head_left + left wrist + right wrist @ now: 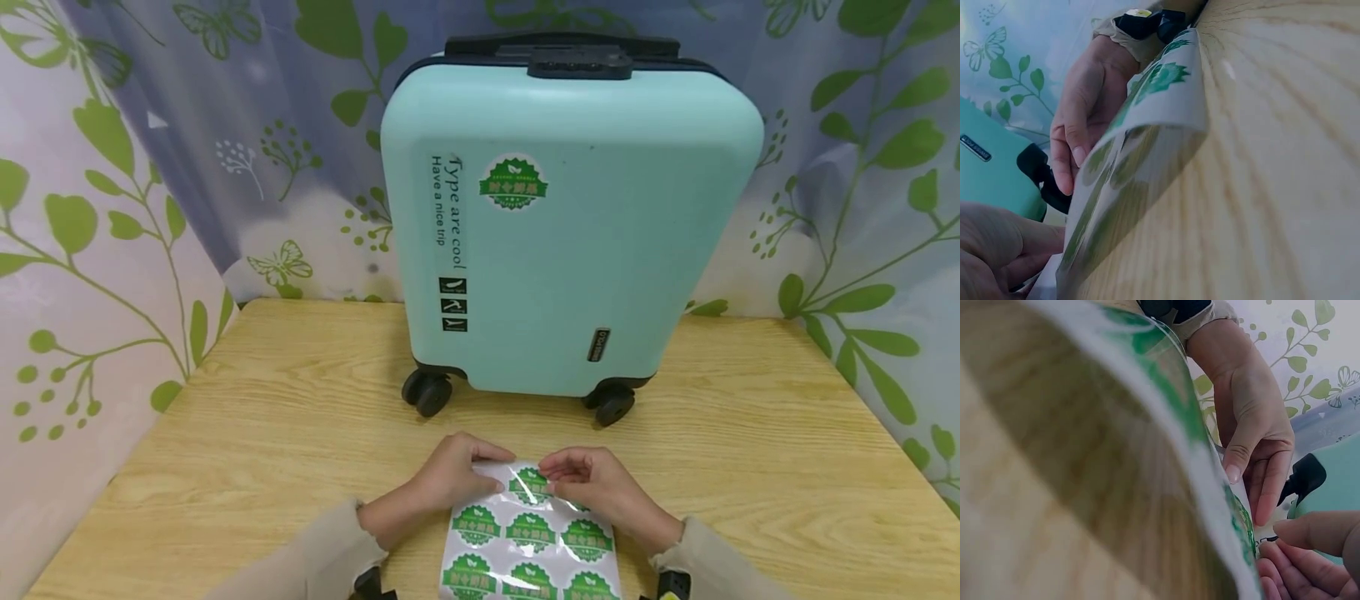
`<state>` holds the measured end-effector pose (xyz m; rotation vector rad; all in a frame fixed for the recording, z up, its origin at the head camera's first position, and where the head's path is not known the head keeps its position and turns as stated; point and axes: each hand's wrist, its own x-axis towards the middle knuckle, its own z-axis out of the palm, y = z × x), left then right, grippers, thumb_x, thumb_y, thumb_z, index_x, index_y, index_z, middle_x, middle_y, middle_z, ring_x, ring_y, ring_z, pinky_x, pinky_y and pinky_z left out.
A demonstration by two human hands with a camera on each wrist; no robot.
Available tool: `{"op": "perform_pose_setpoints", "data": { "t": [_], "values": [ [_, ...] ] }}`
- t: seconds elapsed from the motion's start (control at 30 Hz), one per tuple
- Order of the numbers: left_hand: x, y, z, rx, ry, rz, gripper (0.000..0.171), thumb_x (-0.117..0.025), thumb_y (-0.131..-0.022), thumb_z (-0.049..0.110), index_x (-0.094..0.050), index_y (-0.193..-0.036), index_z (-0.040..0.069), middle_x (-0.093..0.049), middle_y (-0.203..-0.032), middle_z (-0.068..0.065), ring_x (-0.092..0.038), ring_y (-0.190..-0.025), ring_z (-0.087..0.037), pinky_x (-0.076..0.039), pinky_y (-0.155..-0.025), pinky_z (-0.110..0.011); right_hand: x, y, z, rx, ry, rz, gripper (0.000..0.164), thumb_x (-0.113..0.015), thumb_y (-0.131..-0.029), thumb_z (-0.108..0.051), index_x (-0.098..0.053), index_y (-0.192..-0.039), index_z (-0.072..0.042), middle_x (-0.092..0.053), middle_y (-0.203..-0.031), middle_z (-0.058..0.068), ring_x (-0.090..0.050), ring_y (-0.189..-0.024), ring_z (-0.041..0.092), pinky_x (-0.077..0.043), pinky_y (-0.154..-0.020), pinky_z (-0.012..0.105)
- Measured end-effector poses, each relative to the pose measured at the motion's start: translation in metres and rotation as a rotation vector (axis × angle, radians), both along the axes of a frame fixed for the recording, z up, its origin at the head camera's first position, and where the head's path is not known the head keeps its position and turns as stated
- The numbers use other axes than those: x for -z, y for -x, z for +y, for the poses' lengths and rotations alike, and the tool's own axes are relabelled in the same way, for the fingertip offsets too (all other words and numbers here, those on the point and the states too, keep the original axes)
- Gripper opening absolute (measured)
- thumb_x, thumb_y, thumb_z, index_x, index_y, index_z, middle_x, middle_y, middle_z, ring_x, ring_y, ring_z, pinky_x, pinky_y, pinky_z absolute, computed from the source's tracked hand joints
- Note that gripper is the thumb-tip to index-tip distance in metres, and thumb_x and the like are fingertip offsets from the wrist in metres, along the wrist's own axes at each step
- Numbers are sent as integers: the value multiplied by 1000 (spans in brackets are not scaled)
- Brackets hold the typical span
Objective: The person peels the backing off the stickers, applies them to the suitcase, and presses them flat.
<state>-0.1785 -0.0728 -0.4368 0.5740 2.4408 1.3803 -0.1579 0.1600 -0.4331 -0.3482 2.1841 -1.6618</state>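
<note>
Sheet [531, 537] edge: left hand [452, 477] grips, right hand [602, 486] probably pinches; tabletop [521, 423] beyond.

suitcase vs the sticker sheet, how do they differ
The suitcase is mint green; the sticker sheet is white. The suitcase stands upright on black wheels, while the sticker sheet is thin and bent. The suitcase bears one round green badge; the sticker sheet has several. The badges look alike.

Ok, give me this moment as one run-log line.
left hand: grips sticker sheet near far edge | right hand: at top-middle sticker, right edge | suitcase: upright, round green sticker on front
</note>
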Motion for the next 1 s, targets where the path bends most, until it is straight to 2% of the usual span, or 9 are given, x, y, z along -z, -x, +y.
{"op": "perform_pose_setpoints", "data": {
  "t": [0.17, 0.33, 0.5, 0.7, 1.0],
  "values": [
    [0, 1, -1, -6, -7, 35, 30, -74, -77, 1, -72, -106, 6, -70, -107, -8, -63, -103, -23, -52, -85, -34, 0, 0, 1, -13, 5, 7, 29, -65, -87, -7, -61, -112, 8, -65, -107, 17, -62, -94, 21, -51, -77, 24],
    [0, 1, -2, -16, -31, 52, 22, -72, -81, 5, -72, -103, 3, -71, -102, -10, -66, -95, -20, -53, -78, -27, 0, 0, 1, -12, 14, 3, 29, -65, -88, -7, -62, -112, 8, -65, -108, 18, -61, -94, 21, -51, -78, 23],
    [0, 1, -1, -60, -39, 22, 17, -71, -83, 10, -74, -98, 4, -72, -94, -8, -66, -84, -14, -52, -71, -23, 1, 0, 1, -8, 31, -12, 28, -64, -88, -6, -62, -112, 8, -65, -107, 17, -61, -94, 20, -50, -78, 23],
    [-2, 1, -1, -93, -36, -10, 13, -70, -85, 11, -75, -96, 5, -73, -91, -6, -65, -85, -14, -52, -73, -26, 1, 1, 1, -7, 46, -20, 26, -63, -89, -6, -62, -111, 8, -66, -107, 17, -62, -95, 21, -50, -78, 23],
    [-7, -1, -2, -31, -18, -16, 13, -64, -89, 9, -74, -96, 4, -72, -90, -5, -64, -79, -10, -50, -68, -23, 0, 0, 0, -11, 51, -22, 26, -61, -89, -6, -62, -111, 8, -66, -106, 17, -62, -94, 20, -50, -77, 23]
  ]
}}
